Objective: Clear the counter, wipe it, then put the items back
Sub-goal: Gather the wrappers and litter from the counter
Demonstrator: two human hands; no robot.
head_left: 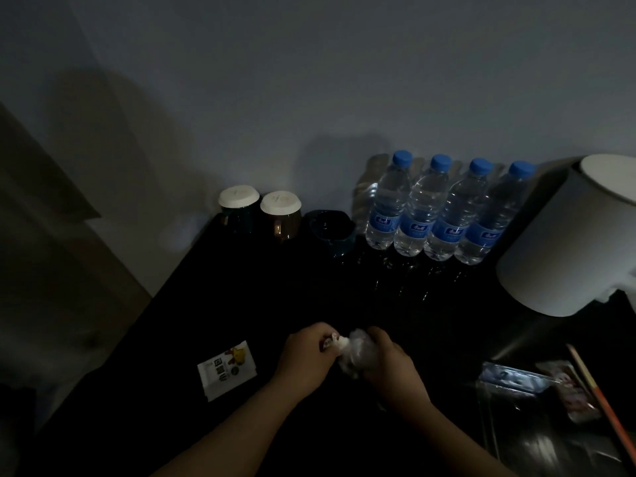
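Observation:
The black counter (261,304) is dim. Over its front middle, my left hand (304,352) and my right hand (389,359) meet. Between them is a crumpled clear plastic wrapper (354,352) with something small and white at its left end. My right hand grips the wrapper's body; my left hand pinches the white end. A white card with a yellow picture (227,370) lies flat to the left of my hands. At the back stand two dark mugs with white lids (260,208), a dark blue ashtray-like dish (332,232) and several water bottles with blue caps (444,211).
A white lampshade (564,249) leans in at the right, over the counter's back right corner. A clear plastic tray with packets (537,397) and a long orange stick (599,397) sit at the front right. A pale wall rises behind; the counter's left edge drops to the floor.

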